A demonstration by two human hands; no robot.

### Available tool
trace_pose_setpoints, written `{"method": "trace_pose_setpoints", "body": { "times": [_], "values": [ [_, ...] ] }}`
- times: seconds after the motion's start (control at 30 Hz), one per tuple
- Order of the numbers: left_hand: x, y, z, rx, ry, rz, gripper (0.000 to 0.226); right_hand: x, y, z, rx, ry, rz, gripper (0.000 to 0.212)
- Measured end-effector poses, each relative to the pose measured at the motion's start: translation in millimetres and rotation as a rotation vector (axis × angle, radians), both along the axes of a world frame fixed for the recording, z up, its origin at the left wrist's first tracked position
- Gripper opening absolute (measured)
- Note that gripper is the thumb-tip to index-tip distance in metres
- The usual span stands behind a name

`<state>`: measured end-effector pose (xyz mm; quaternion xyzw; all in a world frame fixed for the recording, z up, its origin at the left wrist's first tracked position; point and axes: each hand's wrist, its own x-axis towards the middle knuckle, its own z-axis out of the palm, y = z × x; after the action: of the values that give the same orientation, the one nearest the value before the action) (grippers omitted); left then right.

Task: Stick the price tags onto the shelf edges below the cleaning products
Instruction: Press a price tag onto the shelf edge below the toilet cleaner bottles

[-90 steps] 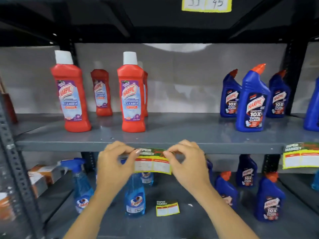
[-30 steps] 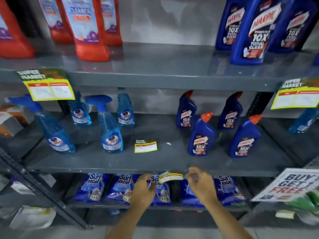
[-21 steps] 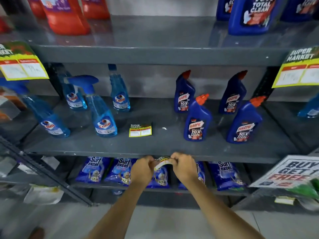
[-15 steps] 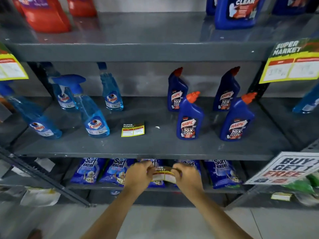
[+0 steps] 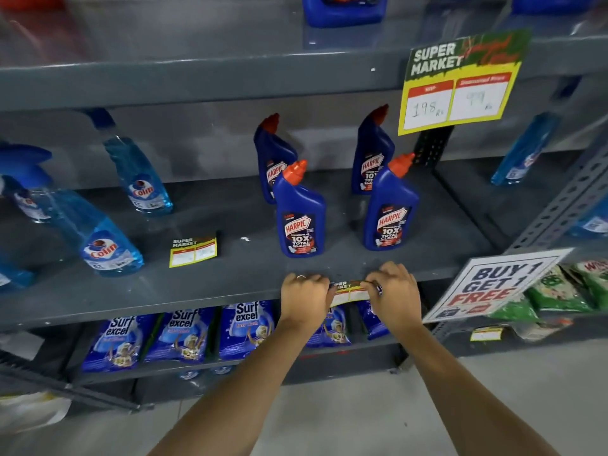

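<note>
While the tag (image 5: 348, 292) is held against the shelf edge (image 5: 197, 299), it lies directly between the two hands, its long axis running left to right along the edge. Its left end is pinched by the left hand (image 5: 305, 297) and its right end by the right hand (image 5: 393, 292), with both hands curled, knuckles toward the camera and fingers closed on the paper. A ring is seen on the left hand, and something small and dark is tucked in the right hand; what it is cannot be told.

Just beyond the hands, the two front Harpic bottles (image 5: 301, 213) are standing on the shelf, one behind each hand, so the tag is centred below them. Neither hand is nearer the tag than the other; it is shared evenly. Whether the tag is already stuck cannot be told, since its upper strip is partly hidden by the fingers.

The coming move is judged to be a press along the long axis, outward from the middle toward each hand, with the tag kept level with the edge.

A second tag (image 5: 194, 251) is lying loose on the shelf top, well to the left of the left hand and farther back, so it would be reached more easily by that hand.
</note>
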<state>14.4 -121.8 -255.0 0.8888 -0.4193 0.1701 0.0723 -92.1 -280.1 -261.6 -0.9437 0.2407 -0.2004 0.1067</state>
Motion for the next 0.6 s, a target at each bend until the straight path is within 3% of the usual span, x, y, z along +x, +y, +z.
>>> {"method": "trace_pose_setpoints", "body": {
  "times": [0.1,0.23,0.3,0.6],
  "values": [
    [8.8,2.6,1.2,-0.020,-0.058,0.001,0.041,0.8,2.7,3.0,-0.042,-0.003,-0.019,0.021],
    [11.8,4.7,-2.8,-0.092,-0.096,-0.035,0.035,-1.0,-1.6,9.4,0.095,0.008,-0.020,0.059],
    [13.9,3.4,-9.1,-0.119,-0.090,-0.082,0.037,2.4,-4.3,7.2,0.089,0.078,0.049,0.069],
    [20.1,0.8,-28.8,-0.120,-0.106,-0.171,0.038,11.2,3.5,0.3,-0.045,0.181,0.017,0.061]
  ]
}}
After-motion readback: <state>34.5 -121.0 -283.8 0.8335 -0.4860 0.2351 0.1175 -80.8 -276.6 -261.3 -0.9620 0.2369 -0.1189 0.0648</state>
